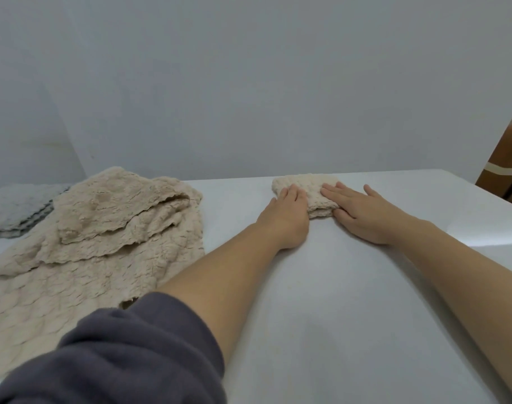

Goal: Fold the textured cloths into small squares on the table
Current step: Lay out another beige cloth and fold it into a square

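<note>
A small folded beige textured cloth [308,190] lies near the far edge of the white table [321,301]. My left hand [287,217] rests on its left side, fingers bent over the cloth's edge. My right hand [362,215] lies flat on its right side with straight fingers pressing down. To the left, a loose pile of unfolded beige textured cloths [103,237] spreads over the table, one cloth rumpled on top of another.
Folded grey textured cloths [16,211] sit stacked at the far left behind the beige pile. A brown cardboard box [505,158] stands past the table's right edge. A plain grey wall rises behind the table.
</note>
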{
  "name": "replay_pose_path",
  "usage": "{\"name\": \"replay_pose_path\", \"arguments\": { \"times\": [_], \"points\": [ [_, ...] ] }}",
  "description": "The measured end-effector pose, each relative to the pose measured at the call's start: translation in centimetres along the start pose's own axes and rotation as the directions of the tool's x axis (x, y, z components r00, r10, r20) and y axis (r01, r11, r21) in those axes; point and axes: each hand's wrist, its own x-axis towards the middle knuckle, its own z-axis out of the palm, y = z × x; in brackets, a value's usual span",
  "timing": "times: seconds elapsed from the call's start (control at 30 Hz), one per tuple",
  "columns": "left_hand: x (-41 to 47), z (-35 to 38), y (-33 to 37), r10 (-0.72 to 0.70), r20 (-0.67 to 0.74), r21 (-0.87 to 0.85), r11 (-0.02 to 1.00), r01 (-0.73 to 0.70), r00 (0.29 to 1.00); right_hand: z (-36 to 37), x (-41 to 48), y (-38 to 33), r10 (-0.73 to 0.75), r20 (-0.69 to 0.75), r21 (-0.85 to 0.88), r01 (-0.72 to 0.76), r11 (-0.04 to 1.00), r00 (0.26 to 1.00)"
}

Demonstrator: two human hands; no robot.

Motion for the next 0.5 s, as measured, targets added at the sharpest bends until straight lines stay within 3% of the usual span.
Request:
{"name": "replay_pose_path", "arguments": {
  "times": [0.33, 0.5],
  "points": [
    [-0.7, -0.3, -0.5, -0.011, 0.045, 0.028, 1.0, 0.01, 0.999, -0.4, -0.2, -0.8, 0.001, 0.079, -0.057, 0.003, 0.998, 0.997],
    [-5.6, -1.7, -1.4, 0.001, -0.109, 0.057, 0.998, 0.005, 0.994, -0.9, -1.4, -3.5, -0.034, -0.011, -0.03, 0.034, 0.999, 0.999]
  ]
}}
